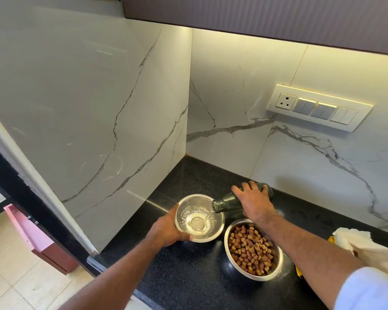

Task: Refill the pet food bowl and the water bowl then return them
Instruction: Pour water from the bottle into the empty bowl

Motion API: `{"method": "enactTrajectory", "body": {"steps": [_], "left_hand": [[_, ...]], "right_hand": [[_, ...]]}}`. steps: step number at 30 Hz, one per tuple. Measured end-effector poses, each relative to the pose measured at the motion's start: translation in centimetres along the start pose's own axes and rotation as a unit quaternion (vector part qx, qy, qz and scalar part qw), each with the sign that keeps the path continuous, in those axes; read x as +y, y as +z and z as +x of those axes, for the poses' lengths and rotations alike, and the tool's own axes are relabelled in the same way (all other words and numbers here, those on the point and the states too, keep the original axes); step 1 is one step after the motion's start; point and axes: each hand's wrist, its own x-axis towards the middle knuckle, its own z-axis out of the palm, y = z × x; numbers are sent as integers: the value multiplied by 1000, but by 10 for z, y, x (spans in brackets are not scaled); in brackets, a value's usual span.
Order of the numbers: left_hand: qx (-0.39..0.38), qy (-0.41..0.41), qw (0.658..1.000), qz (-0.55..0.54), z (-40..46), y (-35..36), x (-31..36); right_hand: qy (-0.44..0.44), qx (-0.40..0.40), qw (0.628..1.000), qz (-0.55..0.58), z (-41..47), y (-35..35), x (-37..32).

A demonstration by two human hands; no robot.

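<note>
A steel water bowl (199, 218) stands on the black countertop (188, 276) with a little water in its bottom. My left hand (168, 229) grips its near-left rim. My right hand (253, 200) holds a dark green glass bottle (224, 203) tipped sideways, its mouth over the bowl's right rim, and a thin stream of water runs into the bowl. To the right and nearer me sits a second steel bowl (252, 250) full of brown kibble pieces.
Marble-look walls close the corner at left and behind. A switch panel (318, 107) is on the back wall. A white cloth (365, 245) over something yellow lies at the right edge. The counter's front edge drops to a tiled floor with a pink box (31, 238).
</note>
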Motion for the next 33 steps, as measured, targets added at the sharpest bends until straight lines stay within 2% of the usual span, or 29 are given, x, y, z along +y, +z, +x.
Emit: {"method": "enactTrajectory", "body": {"steps": [15,33], "left_hand": [[2,-13,999,-31,-5,-1,4],[19,-3,1000,-16,-7,-2,8]], "right_hand": [[-9,11,1000,-8,0,2,0],[-4,13,1000,-21,2,2,4]]}}
